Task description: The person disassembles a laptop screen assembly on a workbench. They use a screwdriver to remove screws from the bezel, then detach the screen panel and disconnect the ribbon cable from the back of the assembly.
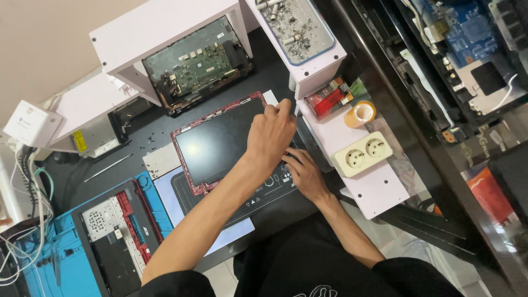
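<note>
Even, fairly bright indoor light falls from above, and the white shelf just beside the screen comes out nearly washed out. The dark screen carries a soft pale sheen on its left part, and the glossy black top well to its right shows streaky reflections. Shadows are weak and short under the hands, focus is sharp around the screen, and straight edges lean and bow towards the frame corners.
</note>
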